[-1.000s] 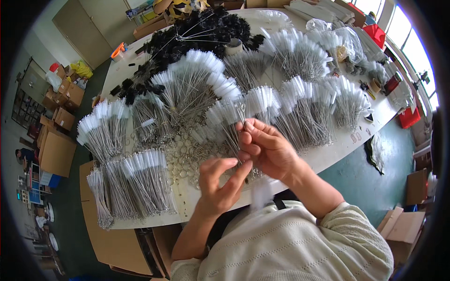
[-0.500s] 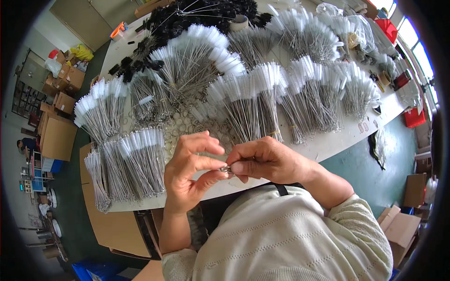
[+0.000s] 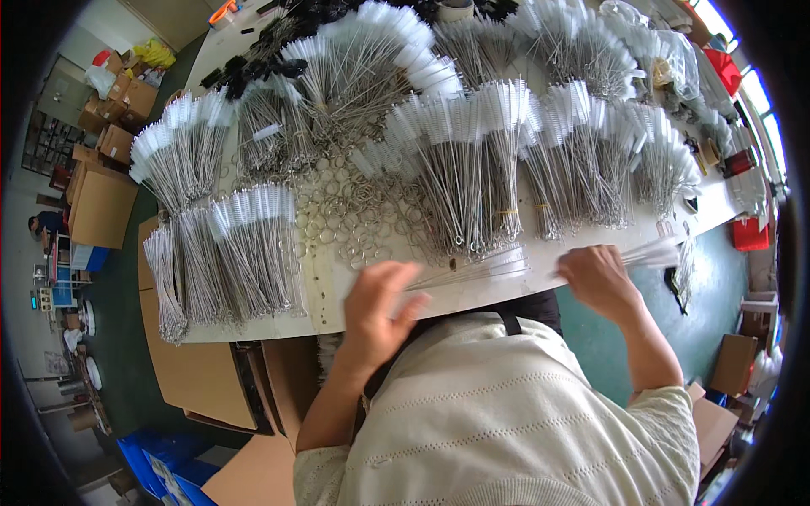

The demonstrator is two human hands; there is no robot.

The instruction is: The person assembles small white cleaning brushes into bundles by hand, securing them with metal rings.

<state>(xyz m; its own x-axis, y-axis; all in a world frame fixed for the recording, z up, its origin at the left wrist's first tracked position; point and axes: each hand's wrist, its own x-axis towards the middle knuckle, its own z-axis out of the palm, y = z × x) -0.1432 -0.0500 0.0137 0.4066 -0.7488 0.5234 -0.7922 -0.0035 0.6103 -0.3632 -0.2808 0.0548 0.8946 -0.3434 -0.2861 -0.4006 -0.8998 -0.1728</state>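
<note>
My left hand (image 3: 377,316) is over the table's front edge, somewhat blurred. Its thumb stands apart from the fingers and nothing shows between them. Farther right, my right hand (image 3: 601,281) has its fingers curled round several thin wire brushes, whose white bristle ends (image 3: 651,254) stick out to its right, smeared by motion. Between the hands a few more white-bristled brushes (image 3: 489,270) lie near the edge, their wire ends toward my left hand. Beyond my left hand a loose heap of metal rings (image 3: 359,215) covers part of the tabletop.
Bundles of white-bristled wire brushes (image 3: 460,173) fill the table (image 3: 253,333), with more brushes (image 3: 253,244) at the left. Black brushes (image 3: 253,72) and a tape roll (image 3: 456,9) lie at the back. Cardboard boxes (image 3: 198,363) stand beside the table.
My hands were together, pinching a small metal piece; now they are apart. The right hand has moved right and holds brushes. The view has shifted, so the table sits higher.
</note>
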